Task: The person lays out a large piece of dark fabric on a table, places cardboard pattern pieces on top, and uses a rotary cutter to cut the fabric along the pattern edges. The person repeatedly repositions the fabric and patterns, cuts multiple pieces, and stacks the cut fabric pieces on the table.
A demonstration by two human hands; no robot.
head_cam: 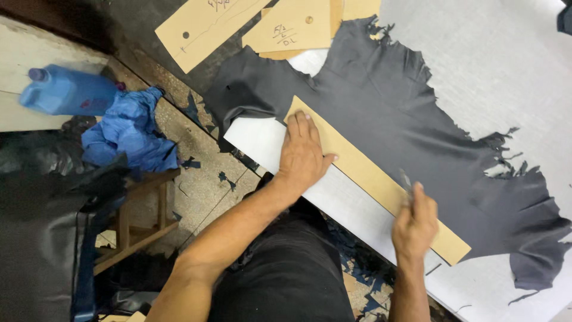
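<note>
Left forearm: bare, nearest the camera, rising from the lower left toward the bench, a white cutting surface.
Left hand: palm down, wrist straight, fingers spread flat and thumb out to the side.
Left grip: open and pressing, not closed on anything; it bears on the upper end of the long tan cardboard pattern strip.
Right hand: raised at the strip's lower part, knuckles toward the camera.
Right grip: fingers curled tight around a slim cutting tool, its tip touching the strip's far edge.
Strip: lies diagonally over the near edge of the dark grey leather hide, which is spread across the bench.
Elsewhere: more tan cardboard patterns at the top; a blue plastic bottle and crumpled blue cloth well to the left.
</note>
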